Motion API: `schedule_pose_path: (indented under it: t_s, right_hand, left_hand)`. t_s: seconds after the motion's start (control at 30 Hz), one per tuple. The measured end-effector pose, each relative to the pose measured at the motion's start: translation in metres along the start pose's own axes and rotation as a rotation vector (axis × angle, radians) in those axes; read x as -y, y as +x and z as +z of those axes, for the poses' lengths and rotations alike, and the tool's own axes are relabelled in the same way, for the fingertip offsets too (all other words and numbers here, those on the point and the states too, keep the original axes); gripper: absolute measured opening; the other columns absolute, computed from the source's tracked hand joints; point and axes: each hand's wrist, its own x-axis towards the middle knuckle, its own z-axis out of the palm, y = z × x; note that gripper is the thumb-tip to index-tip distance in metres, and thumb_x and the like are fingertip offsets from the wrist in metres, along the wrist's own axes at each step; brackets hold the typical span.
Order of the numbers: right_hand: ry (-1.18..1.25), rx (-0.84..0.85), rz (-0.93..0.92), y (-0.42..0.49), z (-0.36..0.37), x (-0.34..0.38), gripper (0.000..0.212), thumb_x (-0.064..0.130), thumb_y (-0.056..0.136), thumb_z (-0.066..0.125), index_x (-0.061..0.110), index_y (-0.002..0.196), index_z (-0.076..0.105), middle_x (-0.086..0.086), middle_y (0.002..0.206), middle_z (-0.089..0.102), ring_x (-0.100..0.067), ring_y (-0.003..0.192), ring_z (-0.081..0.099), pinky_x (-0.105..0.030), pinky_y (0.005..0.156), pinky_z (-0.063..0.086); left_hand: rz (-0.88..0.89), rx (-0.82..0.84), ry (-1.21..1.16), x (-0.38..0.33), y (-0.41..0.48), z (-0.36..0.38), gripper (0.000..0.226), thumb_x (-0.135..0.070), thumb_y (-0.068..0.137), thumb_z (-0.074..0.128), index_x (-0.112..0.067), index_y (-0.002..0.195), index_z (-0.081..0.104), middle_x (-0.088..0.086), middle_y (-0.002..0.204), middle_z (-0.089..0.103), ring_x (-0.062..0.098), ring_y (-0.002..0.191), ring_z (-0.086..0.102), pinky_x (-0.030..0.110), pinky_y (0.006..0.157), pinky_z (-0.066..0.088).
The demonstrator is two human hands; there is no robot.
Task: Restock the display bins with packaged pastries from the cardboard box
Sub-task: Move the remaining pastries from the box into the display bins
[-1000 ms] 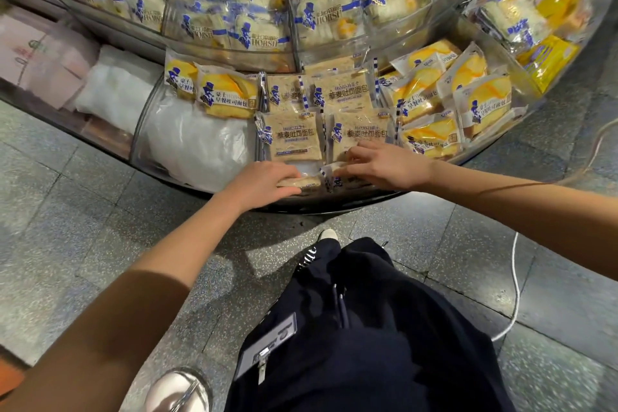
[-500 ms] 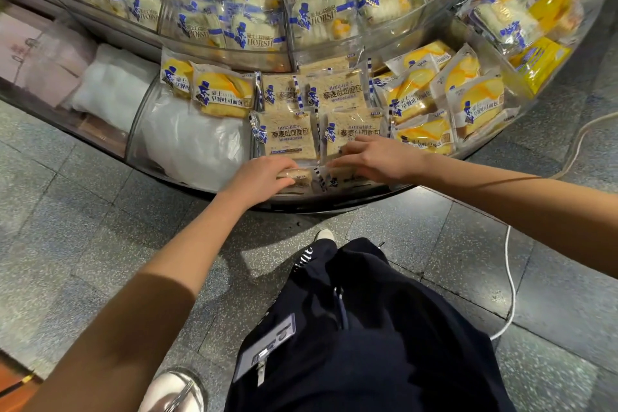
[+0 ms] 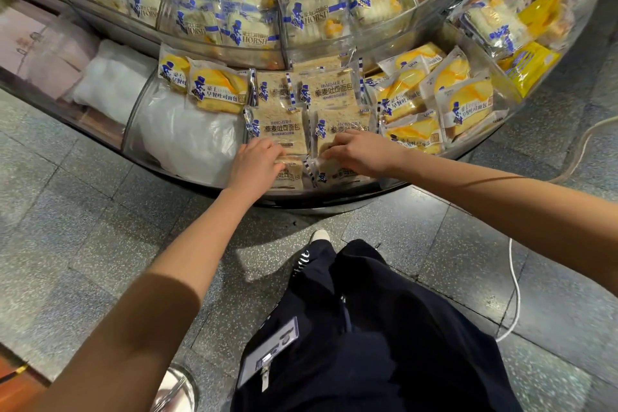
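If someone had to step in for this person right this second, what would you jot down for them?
Left hand: fingers curled on the front-left clear-wrapped brown toast packet in the middle clear plastic bin.
Right hand: pinches the front-right brown toast packet beside it.
Done: two rows of the same brown packets lie behind these; yellow cake packets fill the bin to the right.
Left: settle these two, then probably fill the left bin, which shows only two yellow packets over white plastic lining.
The cardboard box is not in view.
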Motion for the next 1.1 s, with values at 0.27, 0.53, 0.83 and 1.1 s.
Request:
schedule_pose_path:
  t_s: [0.27,0.53,0.83,1.1]
  right_hand:
    - [0.148,-0.07,0.113,-0.005,-0.027,-0.008,0.042,0.031,0.096,0.058,0.017,0.135,0.057,-0.015,0.118,0.058,-0.033,0.108,0.056,-0.043,0.09,0.048]
    - [0.145,-0.278,0.294,-0.044,-0.05,-0.019,0.05,0.033,0.097,0.058,0.014,0.142,0.049,-0.018,0.129,0.053,-0.035,0.115,0.051,-0.038,0.091,0.041]
    - [0.154,-0.479,0.664,-0.101,-0.08,-0.01,0.057,0.033,0.096,0.06,0.016,0.147,0.04,-0.018,0.134,0.049,-0.035,0.121,0.047,-0.039,0.094,0.04]
    - [0.075,-0.517,0.869,-0.173,-0.084,0.026,0.06,0.026,0.092,0.066,0.009,0.145,0.044,-0.021,0.135,0.051,-0.037,0.122,0.05,-0.04,0.099,0.04]
  left_hand:
    - [0.025,-0.007,-0.079,-0.015,-0.002,-0.027,0.032,-0.035,0.098,0.054,-0.022,0.126,0.06,-0.002,0.126,0.058,0.019,0.124,0.047,0.037,0.106,0.034]
    - [0.235,-0.013,-0.12,-0.055,0.037,-0.065,0.038,-0.04,0.098,0.054,-0.02,0.129,0.059,0.003,0.131,0.058,0.023,0.125,0.049,0.044,0.107,0.038]
    - [0.642,-0.02,-0.018,-0.13,0.096,-0.12,0.041,-0.034,0.096,0.059,-0.015,0.132,0.057,0.008,0.126,0.062,0.026,0.118,0.054,0.042,0.099,0.043]
    - [1.006,-0.024,0.065,-0.214,0.091,-0.139,0.042,-0.032,0.094,0.061,-0.013,0.13,0.057,0.013,0.122,0.061,0.032,0.116,0.055,0.046,0.099,0.044]
